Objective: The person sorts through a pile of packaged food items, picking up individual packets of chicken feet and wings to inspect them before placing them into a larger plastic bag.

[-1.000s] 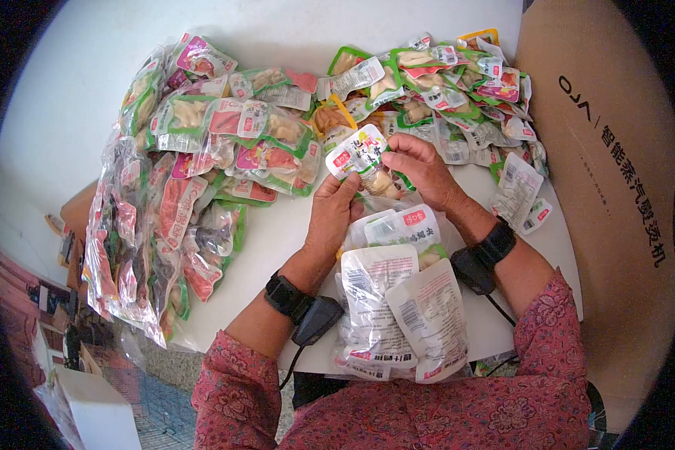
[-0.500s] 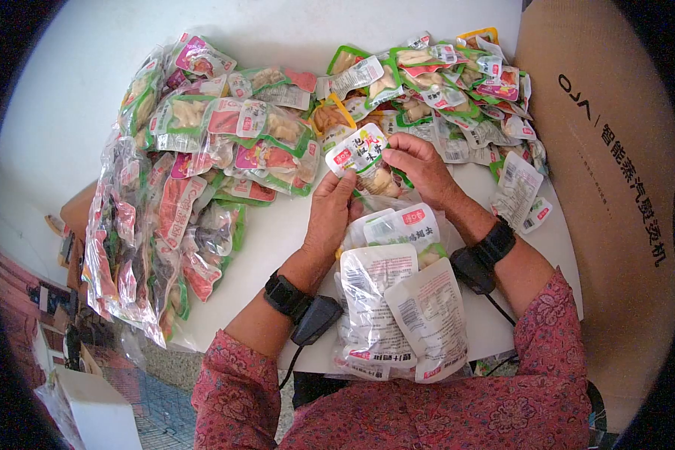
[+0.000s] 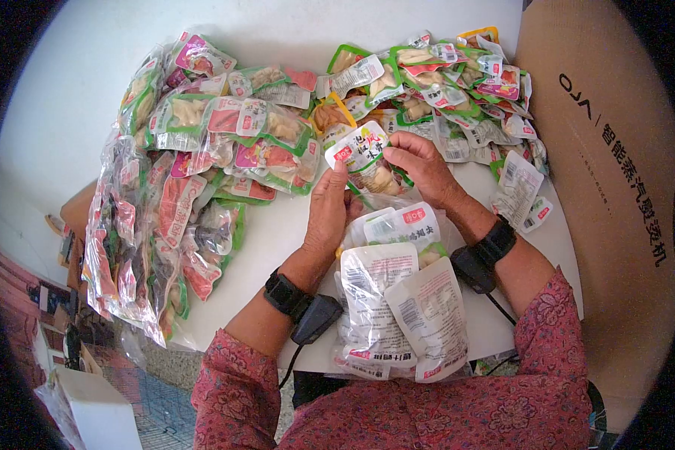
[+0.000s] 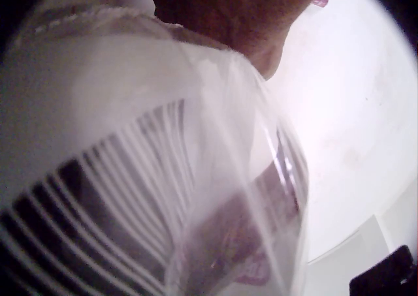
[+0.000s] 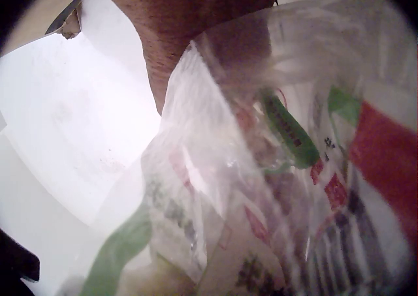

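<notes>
In the head view a small snack packet (image 3: pixel 369 159) with a white printed top, a window of pale food and a green edge is held up over the table. My right hand (image 3: pixel 425 171) pinches its right edge between thumb and fingers. At its lower left corner my left hand (image 3: pixel 326 206) holds it, thumb upright on the front and fingers hidden behind. Just below, between my forearms, a clear plastic bag (image 3: pixel 451 225) is filled with several packets, some showing white printed backs (image 3: pixel 379 296). Both wrist views are mostly filled by this bag's film (image 4: pixel 222 133) and packets.
Filled clear bags of packets (image 3: pixel 180 195) are piled at the left of the white table (image 3: pixel 277 251). Loose packets (image 3: pixel 442 90) heap at the back right, with two (image 3: pixel 519 184) lying apart nearer my right arm. A large cardboard box (image 3: pixel 615 225) stands along the right side.
My left thumb has straightened and slid slightly up and left on the packet. The packet has shifted only slightly; the right hand stays nearly still.
</notes>
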The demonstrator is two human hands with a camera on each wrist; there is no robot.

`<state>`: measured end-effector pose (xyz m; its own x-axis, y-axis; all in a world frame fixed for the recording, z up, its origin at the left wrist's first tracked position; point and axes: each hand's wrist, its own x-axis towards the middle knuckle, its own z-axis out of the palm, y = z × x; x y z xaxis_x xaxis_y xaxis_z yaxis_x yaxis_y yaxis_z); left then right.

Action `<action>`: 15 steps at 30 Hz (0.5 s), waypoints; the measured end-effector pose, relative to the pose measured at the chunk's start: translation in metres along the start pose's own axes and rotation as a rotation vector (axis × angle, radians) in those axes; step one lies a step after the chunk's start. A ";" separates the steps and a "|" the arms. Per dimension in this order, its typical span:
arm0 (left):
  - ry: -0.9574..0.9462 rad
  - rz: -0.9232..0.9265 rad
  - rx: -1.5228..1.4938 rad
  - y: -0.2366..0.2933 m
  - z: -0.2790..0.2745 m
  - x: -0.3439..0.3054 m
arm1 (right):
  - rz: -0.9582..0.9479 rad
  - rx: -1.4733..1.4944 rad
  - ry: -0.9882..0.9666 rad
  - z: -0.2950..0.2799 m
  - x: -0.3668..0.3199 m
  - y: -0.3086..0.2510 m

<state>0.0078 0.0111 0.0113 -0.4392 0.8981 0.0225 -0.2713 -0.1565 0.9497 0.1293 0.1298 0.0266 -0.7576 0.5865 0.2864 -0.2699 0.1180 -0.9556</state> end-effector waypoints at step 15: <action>-0.006 -0.008 0.048 0.011 0.004 -0.006 | -0.032 -0.030 0.027 0.000 0.001 0.004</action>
<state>0.0109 0.0059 0.0226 -0.4320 0.9017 0.0168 -0.2335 -0.1298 0.9637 0.1273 0.1313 0.0233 -0.7326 0.6032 0.3154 -0.2756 0.1609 -0.9477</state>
